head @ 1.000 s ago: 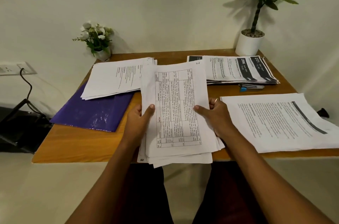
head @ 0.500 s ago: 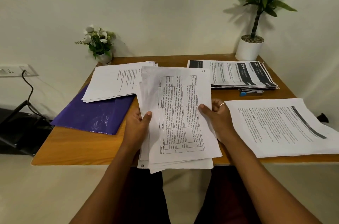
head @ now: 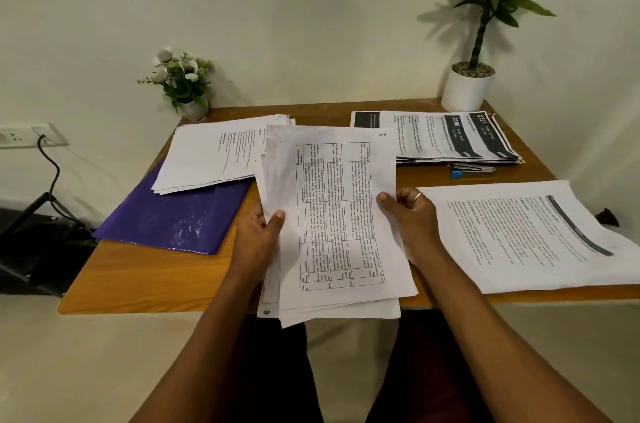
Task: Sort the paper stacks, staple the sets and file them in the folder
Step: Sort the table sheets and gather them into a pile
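Both hands hold one loose stack of printed sheets over the near edge of the counter, its lower end reaching past that edge; whether it rests on the wood or is lifted cannot be told. The left hand takes its grip on the stack's left margin, thumb on the table-printed top page and fingers hidden underneath. The right hand, a ring on one finger, grasps the right margin the same way. The sheets are unevenly fanned, with lower pages showing at the bottom. Left of the left grip, apart from it, a purple folder lies flat on the counter. A second paper stack rests on the folder's far part, its right edge covered by the held sheets. Just right of the right grip lies a set of text pages with a dark diagonal band. Beyond that grip sits a thick pile with black header bands, its left end partly hidden by the held sheets. A blue-tipped stapler lies at the pile's near edge. At the back corners stand a small vase of white flowers on the left and a potted plant on the right. Off the counter to the left, a wall socket has a black cable plugged in.
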Tool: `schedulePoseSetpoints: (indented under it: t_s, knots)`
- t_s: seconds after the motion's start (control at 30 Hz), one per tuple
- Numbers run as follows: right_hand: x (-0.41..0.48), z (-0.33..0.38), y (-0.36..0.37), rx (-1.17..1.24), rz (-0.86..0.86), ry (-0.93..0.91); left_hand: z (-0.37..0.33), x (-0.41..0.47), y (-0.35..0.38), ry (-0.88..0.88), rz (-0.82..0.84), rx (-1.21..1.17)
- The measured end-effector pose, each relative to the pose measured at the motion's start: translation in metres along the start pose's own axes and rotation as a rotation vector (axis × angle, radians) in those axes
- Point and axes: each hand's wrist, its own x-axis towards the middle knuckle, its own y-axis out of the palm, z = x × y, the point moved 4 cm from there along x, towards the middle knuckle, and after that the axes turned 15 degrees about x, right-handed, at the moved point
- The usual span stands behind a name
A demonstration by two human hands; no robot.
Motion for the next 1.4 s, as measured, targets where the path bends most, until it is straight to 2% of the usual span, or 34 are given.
schedulePoseSetpoints:
  t_s: [0.17,0.4,0.7,0.77,0.83,0.9,0.93,1.07,1.13,1.23,1.4]
  knots:
    - [-0.003,0.001,-0.002,-0.066,-0.074,-0.028,0.004,0.002,0.000,-0.005,0.003,0.004]
    - [-0.006,0.028,0.006,-0.219,-0.107,-0.169,0.004,0.002,0.002,0.003,0.002,0.085]
    - [-0.001,0.040,-0.001,-0.173,-0.105,-0.013,-0.004,0.001,0.009,0.017,0.079,0.136]
    - [-0.006,0.043,0.003,-0.151,-0.105,0.008,-0.019,-0.003,0.010,0.046,0.149,0.126]
    - [-0.013,0.042,0.010,-0.119,-0.105,0.045,-0.036,-0.009,0.007,0.070,0.128,0.144]
    - [-0.019,0.036,0.016,-0.059,-0.085,0.088,-0.041,-0.010,0.001,0.020,0.074,0.033]
    - [-0.023,0.034,0.019,-0.030,-0.067,0.111,-0.039,-0.008,-0.002,-0.037,0.091,-0.153]
    - [-0.036,0.019,0.032,0.016,0.018,0.195,-0.035,-0.005,-0.030,-0.251,0.199,-0.231]
    - [-0.040,0.012,0.038,-0.006,0.052,0.233,-0.042,-0.003,-0.040,-0.201,0.284,-0.151]
    - [-0.046,0.010,0.046,-0.021,0.117,0.290,-0.044,0.000,-0.045,-0.154,0.212,-0.022]
    - [-0.050,0.019,0.045,-0.027,0.186,0.308,-0.036,-0.011,-0.041,-0.156,0.219,0.024]
